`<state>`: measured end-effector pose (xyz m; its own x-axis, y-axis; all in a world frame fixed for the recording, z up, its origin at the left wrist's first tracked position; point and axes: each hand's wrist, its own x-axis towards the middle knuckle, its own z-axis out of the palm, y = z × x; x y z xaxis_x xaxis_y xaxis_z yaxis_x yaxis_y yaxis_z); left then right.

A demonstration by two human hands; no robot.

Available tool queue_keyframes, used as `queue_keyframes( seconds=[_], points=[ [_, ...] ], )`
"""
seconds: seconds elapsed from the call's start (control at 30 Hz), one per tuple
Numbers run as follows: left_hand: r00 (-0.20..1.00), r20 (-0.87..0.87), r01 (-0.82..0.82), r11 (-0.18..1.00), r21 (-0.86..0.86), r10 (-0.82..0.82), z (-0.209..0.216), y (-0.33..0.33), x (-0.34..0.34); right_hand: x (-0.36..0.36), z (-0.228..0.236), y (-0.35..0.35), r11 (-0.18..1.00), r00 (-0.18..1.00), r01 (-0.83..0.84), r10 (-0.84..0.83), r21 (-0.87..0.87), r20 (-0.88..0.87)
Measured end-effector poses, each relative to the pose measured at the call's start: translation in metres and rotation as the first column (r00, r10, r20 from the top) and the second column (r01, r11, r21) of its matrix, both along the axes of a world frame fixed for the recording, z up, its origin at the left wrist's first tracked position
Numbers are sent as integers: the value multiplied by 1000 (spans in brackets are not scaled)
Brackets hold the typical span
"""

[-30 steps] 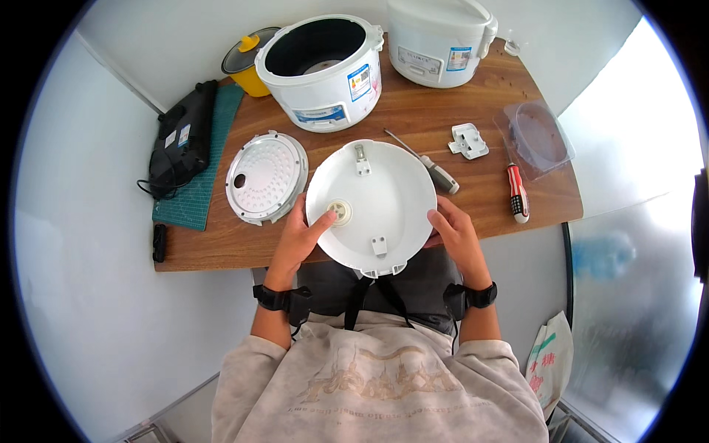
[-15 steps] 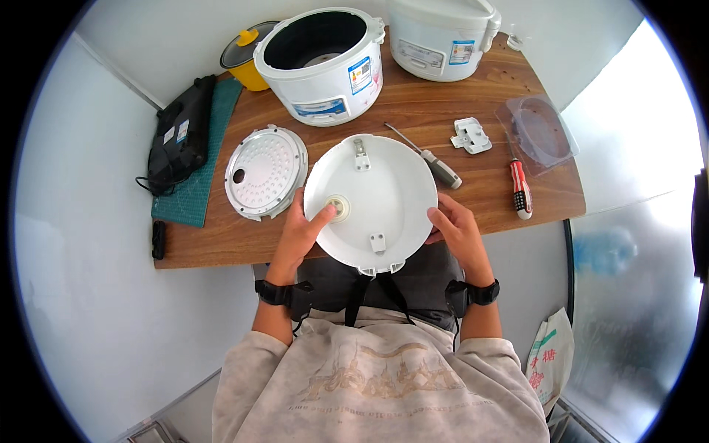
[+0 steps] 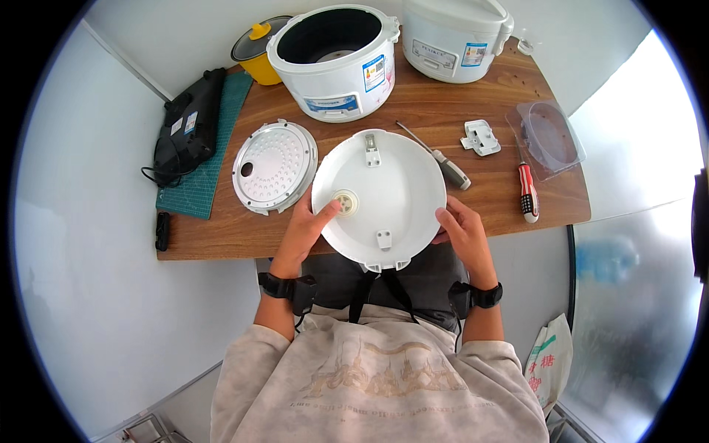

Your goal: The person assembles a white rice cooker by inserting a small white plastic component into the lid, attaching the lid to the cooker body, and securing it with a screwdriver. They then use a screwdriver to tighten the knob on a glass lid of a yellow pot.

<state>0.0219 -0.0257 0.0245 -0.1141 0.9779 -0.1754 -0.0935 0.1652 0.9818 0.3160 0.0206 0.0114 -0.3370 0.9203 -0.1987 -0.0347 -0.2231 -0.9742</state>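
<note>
Between my hands is the white rice cooker lid cover (image 3: 406, 184), its hollow inside facing up, over the table's front edge. My left hand (image 3: 303, 227) grips its left rim, thumb tip by the round cream valve (image 3: 345, 204). On the opposite rim my right hand (image 3: 464, 227) is closed, thumb on the edge, fingers underneath and partly hidden. Left of the cover lies a round silver inner lid plate (image 3: 277, 164) with dimples and one dark hole. Just beyond the cover's right side rests a grey-handled screwdriver (image 3: 452, 170).
An opened white rice cooker body (image 3: 340, 70) and a closed rice cooker (image 3: 450, 52) stand at the back. Nearby are a yellow pot (image 3: 261, 68), a black device (image 3: 188, 129) on a green mat (image 3: 230, 100), a white plastic part (image 3: 481, 138), a red-handled screwdriver (image 3: 528, 193) and a clear plastic tray (image 3: 546, 136).
The whole view has shifted slightly, so the table things appear a little further right. Both hands keep their hold on the lid cover; the left thumb still lies by the valve.
</note>
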Motion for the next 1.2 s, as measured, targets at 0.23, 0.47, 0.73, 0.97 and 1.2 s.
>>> queue_keyframes(
  seconds=[0.23,0.47,0.73,0.97,1.2],
  points=[
    [999,40,-10,1000,15,10,-14,-3,-7,-4,-1,-2,998,998,53,-54,25,44],
    [1000,-11,28,997,68,-27,-11,-5,-5,-5,0,-2,996,997,68,-70,52,42],
    [997,-74,37,998,50,-33,-10,-1,-1,-4,0,-2,994,995,88,-91,59,42],
    [997,-61,51,999,12,-50,-8,-2,-3,-6,2,-2,992,990,100,-106,72,93],
    [994,-59,98,994,40,-96,-11,-1,-5,-6,0,-3,989,988,115,-123,88,89]
  ],
)
